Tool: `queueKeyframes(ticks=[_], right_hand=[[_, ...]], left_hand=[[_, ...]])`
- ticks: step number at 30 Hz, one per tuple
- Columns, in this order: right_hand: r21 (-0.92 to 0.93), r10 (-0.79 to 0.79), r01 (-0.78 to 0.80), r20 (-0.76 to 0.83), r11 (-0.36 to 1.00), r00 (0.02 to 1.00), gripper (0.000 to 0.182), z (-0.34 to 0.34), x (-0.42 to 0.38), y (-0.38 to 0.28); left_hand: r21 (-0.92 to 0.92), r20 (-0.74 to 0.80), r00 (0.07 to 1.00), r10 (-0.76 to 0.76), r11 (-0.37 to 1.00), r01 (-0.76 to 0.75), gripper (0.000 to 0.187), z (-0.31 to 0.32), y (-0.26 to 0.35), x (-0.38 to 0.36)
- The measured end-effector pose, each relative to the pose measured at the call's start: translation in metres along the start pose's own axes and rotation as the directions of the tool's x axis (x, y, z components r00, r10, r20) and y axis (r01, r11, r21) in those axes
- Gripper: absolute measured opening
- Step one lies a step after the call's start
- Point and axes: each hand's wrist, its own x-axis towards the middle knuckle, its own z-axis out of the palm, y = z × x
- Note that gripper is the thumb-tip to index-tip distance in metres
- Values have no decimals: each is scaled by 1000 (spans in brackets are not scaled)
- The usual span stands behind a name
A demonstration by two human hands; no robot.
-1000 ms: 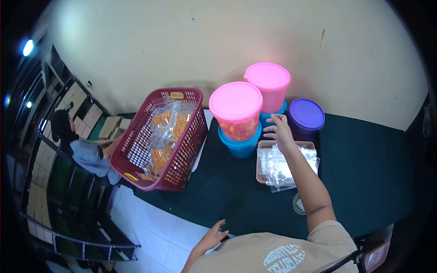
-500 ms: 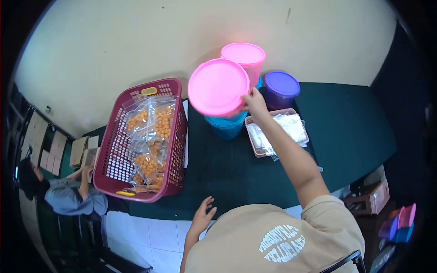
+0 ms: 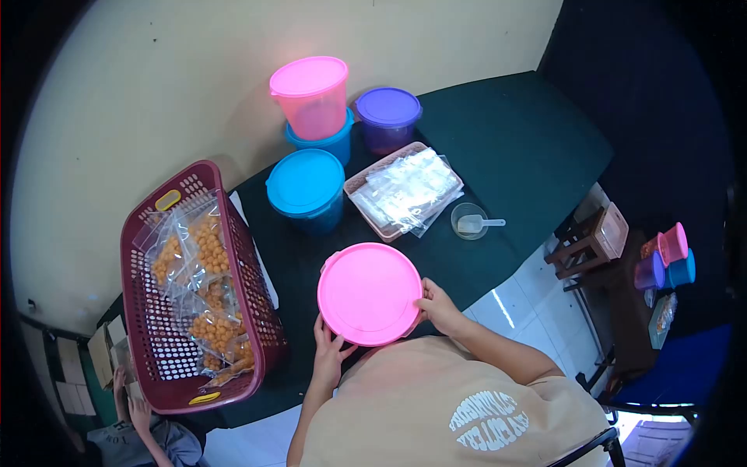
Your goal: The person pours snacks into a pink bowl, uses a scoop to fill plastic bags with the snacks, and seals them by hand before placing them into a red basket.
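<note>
Both hands gripped a round pink plastic lidded container [image 3: 368,293] at the near edge of the dark green table [image 3: 498,148]: left hand [image 3: 331,352] on its near-left rim, right hand [image 3: 440,307] on its right rim. Just beyond stood a blue-lidded round tub [image 3: 305,184]. Right of that lay a shallow pink tray of clear plastic bags [image 3: 405,191]. A maroon plastic basket of orange snack packets [image 3: 194,288] sat left.
</note>
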Motion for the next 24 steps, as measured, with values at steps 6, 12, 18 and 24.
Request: queueKeyframes(ticks=[6,12,18,24], right_hand=[[-67,41,-39,29,997,999,15,1,7,9],[-934,-554,319,181,162,813,23,-63,59,-37],[-927,-441,247,354,-282,825,42,-136,134,-83],[-790,-17,442,495,-425,869,54,-161,190,-114]], left_hand=[[75,-182,978,-102,990,117,70,8,8,13],[539,-184,893,411,802,-258,72,0,-14,26],[856,-189,736,651,476,-201,65,46,-1,24],[967,-218,686,694,248,56,59,80,-15,33]])
